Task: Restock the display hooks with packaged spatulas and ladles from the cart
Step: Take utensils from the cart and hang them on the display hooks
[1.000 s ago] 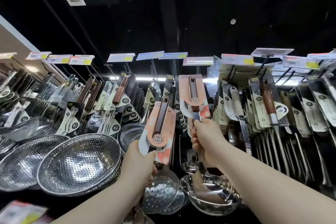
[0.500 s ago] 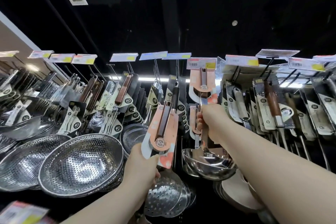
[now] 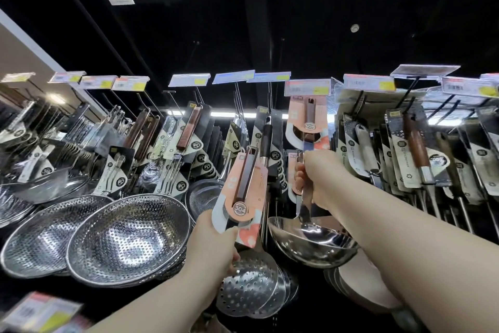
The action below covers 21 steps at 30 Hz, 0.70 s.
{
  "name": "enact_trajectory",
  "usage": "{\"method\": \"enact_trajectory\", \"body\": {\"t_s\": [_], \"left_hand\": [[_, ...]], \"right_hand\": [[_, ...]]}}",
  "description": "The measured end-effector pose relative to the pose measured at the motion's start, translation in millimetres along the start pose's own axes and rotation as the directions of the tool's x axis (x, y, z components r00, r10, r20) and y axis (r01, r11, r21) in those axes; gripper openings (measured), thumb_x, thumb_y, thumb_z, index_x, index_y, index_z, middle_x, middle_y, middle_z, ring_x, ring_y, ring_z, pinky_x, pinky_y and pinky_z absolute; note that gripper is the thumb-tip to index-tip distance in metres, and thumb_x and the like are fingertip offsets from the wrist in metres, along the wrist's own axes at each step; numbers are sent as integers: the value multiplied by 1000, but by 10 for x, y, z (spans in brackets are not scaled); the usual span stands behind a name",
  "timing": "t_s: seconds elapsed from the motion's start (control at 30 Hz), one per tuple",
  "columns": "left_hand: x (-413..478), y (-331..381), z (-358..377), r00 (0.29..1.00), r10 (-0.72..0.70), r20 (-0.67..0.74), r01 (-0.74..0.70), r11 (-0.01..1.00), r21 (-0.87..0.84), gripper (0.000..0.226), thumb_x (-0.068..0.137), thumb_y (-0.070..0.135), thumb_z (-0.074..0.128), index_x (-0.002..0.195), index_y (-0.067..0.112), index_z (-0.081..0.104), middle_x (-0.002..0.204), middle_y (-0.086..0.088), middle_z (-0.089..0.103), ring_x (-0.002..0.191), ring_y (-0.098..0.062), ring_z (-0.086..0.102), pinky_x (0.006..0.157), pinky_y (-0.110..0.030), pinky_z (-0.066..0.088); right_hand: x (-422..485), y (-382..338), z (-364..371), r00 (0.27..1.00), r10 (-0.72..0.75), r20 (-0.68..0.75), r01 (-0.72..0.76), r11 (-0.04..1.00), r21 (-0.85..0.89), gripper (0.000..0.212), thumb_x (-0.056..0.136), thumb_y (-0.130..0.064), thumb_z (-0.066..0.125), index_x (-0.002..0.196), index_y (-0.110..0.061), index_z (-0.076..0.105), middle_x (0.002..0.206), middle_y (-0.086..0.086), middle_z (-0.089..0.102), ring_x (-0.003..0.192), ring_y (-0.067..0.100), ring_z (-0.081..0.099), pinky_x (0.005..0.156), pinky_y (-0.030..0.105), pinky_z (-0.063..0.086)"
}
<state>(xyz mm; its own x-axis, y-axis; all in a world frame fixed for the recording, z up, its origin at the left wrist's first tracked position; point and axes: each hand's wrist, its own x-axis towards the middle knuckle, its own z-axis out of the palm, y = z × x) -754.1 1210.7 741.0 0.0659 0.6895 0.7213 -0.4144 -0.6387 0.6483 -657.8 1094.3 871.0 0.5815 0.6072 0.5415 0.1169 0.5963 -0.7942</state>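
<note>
My right hand [image 3: 317,178] grips the steel stem of a ladle [image 3: 313,241] whose pink card [image 3: 307,119] reaches up to the hook under a price tag [image 3: 307,87]. The bowl of the ladle hangs below my wrist. My left hand [image 3: 213,249] holds a slotted skimmer [image 3: 248,286] by its stem, its pink "304" card [image 3: 243,192] tilted up and right, lower than the hooks. More pink-carded utensils hang behind my right hand.
Perforated steel colanders [image 3: 127,238] are stacked at lower left. Rows of packaged utensils with dark cards [image 3: 413,159] hang on hooks left and right, price tags above each. A label strip [image 3: 40,313] sits at the bottom left edge.
My right hand has lifted the ladle up, bringing its card to the hook under the price tag. My left hand with the skimmer has stayed nearly still.
</note>
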Motion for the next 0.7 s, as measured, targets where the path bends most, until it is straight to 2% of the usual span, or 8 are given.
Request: {"method": "enact_trajectory", "body": {"t_s": [0.07, 0.23, 0.33, 0.4, 0.53, 0.7], "left_hand": [[15, 5, 11, 1000, 11, -1, -11, 1000, 8, 21, 82, 9, 58, 100, 18, 54, 53, -6, 53, 37, -14, 44, 38, -23, 33], [40, 39, 72, 1000, -2, 19, 3, 1000, -30, 18, 84, 10, 57, 101, 14, 54, 51, -7, 50, 32, -13, 40, 36, -22, 31], [59, 45, 99, 1000, 14, 25, -14, 1000, 6, 22, 80, 13, 62, 102, 14, 56, 52, -6, 52, 32, -13, 42, 37, -22, 32], [58, 54, 102, 1000, 20, 22, -20, 1000, 12, 23, 80, 14, 62, 102, 15, 56, 51, -6, 52, 32, -13, 42, 37, -21, 33], [33, 102, 85, 999, 49, 20, -49, 999, -2, 21, 83, 13, 59, 103, 18, 54, 54, -7, 53, 39, -15, 44, 39, -23, 33], [2, 189, 59, 995, 92, 37, -90, 995, -53, 19, 87, 10, 57, 96, 26, 51, 54, -7, 52, 40, -13, 41, 38, -24, 33]], "right_hand": [[-38, -12, 13, 999, -29, -15, 28, 999, -44, 27, 96, -10, 32, 71, -10, 42, 56, 2, 39, 38, 12, 34, 28, 9, 30], [18, -195, 57, 999, -31, -19, 30, 999, -40, 24, 97, -11, 31, 76, -7, 42, 58, 3, 41, 18, 8, 36, 27, 11, 34], [-26, -170, 40, 999, -21, 35, 24, 996, -89, 24, 97, -9, 30, 76, -9, 41, 59, 3, 39, 35, 10, 41, 27, 11, 35], [-26, -85, -14, 999, -2, 36, 6, 994, -111, 25, 99, -11, 31, 76, -8, 42, 59, 3, 37, 45, 11, 36, 28, 11, 37], [151, 125, -127, 999, -18, -33, 11, 981, -195, 17, 98, -11, 30, 89, -6, 43, 57, 4, 35, 44, 13, 32, 28, 12, 35], [498, 350, -182, 992, -47, -113, 12, 957, -291, 22, 97, -6, 27, 84, -6, 44, 61, 9, 43, 46, 16, 38, 27, 13, 37]]}}
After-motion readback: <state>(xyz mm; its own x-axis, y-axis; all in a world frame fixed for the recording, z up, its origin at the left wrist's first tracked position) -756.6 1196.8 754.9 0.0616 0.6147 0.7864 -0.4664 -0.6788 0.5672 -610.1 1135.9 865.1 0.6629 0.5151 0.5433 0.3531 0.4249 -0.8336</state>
